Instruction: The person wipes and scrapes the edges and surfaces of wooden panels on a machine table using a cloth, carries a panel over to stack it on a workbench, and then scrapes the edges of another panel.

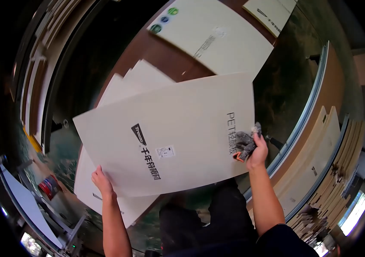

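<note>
Panel, pale, printed, held in both hands

Item 1: one large printed panel [199, 111], four-cornered, face towards the viewer, lying aslant between the two hands. Markings: a black logo with a column of characters left of centre, a small square label beside it, and "PET" lettering near the right edge.

Item 2: left hand [102, 180], fingers drawn together, clamped on the panel's left edge near its lower-left corner.

Item 3: right hand [257, 152], clamped at the panel's right edge near the lower-right corner, with a dark grey bundle [244, 143], orange-trimmed, pressed in the same grip and overlapping the lettering. The fingers beneath are hidden.

Item 4: pale sheets [148, 73], staggered, partly covered by the printed panel; corners project beyond its upper-left and lower-left sides.

Item 5: brown tabletop [135, 47], visible along its left edge and beyond the panel. Towards its far edge, a separate pale board [234, 47] with round green and blue marks at one corner.

Item 6: long boards [315, 167], leaning in a row, well right of the right hand.
</note>
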Demonstrator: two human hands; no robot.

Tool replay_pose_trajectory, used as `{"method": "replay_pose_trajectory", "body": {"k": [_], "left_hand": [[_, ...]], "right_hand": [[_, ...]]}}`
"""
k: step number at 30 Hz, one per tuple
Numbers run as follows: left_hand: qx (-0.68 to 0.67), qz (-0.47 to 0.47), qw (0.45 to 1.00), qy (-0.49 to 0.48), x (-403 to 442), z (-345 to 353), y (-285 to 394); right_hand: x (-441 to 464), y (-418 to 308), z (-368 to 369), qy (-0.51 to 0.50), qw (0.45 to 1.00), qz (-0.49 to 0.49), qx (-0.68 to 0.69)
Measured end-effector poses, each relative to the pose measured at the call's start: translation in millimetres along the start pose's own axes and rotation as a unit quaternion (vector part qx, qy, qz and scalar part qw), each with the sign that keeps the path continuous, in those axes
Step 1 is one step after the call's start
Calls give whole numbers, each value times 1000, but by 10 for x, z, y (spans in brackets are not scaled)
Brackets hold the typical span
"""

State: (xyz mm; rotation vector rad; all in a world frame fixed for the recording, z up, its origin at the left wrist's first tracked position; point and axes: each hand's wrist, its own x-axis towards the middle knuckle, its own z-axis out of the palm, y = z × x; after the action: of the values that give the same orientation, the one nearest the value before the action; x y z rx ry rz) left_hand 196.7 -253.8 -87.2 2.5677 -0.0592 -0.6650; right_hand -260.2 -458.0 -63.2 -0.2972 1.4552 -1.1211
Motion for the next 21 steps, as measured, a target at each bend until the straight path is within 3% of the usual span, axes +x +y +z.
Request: {"method": "replay_pose_trajectory", "body": {"k": [2,5,11,15,21], "left_hand": [[-12,67,998,-3,7,301,800],[13,193,981,-15,145,926,2032],[73,261,956,-112,416,2421,4021],[127,244,952,-134,396,3175,4709],[184,220,949,-132,442,3531,4878]], "right_hand": [[329,-381,76,60,997,-20,51],[881,-843,-58,71,995,-10,68],[1756,-1361,-28,121,985,-47,110],[2281,-1379,-16,166,976,-24,141],[2516,-1026,-48,224,962,21,155]]}}
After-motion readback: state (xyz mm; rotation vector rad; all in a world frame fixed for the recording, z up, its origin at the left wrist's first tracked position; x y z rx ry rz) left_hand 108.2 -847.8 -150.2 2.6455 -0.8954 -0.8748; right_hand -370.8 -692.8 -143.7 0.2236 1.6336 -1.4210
